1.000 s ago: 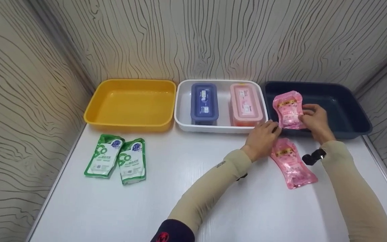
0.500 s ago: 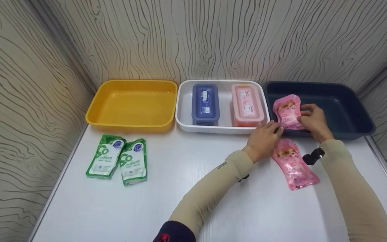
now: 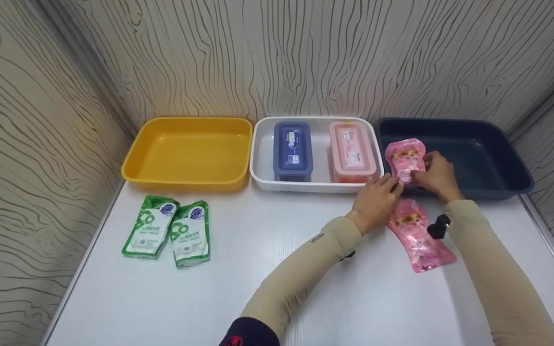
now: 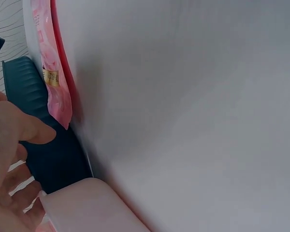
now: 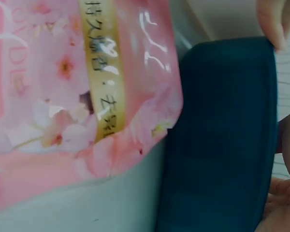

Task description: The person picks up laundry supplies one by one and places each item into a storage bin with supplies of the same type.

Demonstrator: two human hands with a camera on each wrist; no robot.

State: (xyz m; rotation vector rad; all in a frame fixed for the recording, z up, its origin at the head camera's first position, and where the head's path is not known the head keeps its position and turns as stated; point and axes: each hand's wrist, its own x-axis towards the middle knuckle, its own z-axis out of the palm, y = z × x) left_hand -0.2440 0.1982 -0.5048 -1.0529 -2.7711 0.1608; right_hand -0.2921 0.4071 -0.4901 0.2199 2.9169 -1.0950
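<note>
My right hand point(image 3: 436, 177) pinches a pink refill pouch point(image 3: 403, 156) at its right edge, thumb on its front. That pouch leans inside the left end of the dark blue tray point(image 3: 491, 194). At the corner where this tray meets the white tray point(image 3: 306, 186), my left hand point(image 3: 374, 202) rests its fingertips on the rims, right beside the pouch's lower end. In the left wrist view its thumb point(image 4: 41, 133) stands apart from the other fingers. A second pink pouch point(image 3: 421, 240), with a gold band, lies on the table below the held one.
Inside the white tray stand a blue lidded box point(image 3: 293, 150) and a pink lidded box point(image 3: 353, 149). A yellow tray point(image 3: 185, 185) is at the left. Two green-and-white pouches point(image 3: 149, 228) overlap on the table before it. Patterned walls point(image 3: 286, 53) close off the back and sides.
My right hand has shifted slightly left, bringing the held pink pouch left and a little lower against the tray's left end. The left hand stays at the tray corner.
</note>
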